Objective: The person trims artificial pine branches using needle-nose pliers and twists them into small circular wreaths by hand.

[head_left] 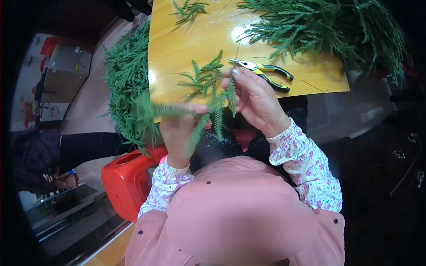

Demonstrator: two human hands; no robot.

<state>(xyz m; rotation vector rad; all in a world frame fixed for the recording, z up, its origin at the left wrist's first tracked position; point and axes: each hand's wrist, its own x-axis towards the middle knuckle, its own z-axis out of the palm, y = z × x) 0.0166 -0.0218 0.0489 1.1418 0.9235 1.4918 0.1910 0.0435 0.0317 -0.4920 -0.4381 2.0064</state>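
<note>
Between my two hands, in front of the table edge, is a green artificial pine sprig [217, 106] with several drooping tips. My right hand [259, 97] pinches its upper end between thumb and fingers. At the sprig's left side, my left hand [179, 133] is closed around green sprig pieces, partly smeared by motion; one blurred piece points left. Just behind my right hand lie pliers [270, 68] with yellow and black handles, jaws pointing left. Another loose sprig [202, 80] rests on the table behind the held one.
A large heap of green branches [328, 31] covers the back right of the wooden table [186, 40]. One small sprig [191, 9] lies at the far left. Beside the table stands another tall green pile [126, 84], near a red plastic stool [122, 181]. A person's dark-clothed leg [91, 148] is at the left.
</note>
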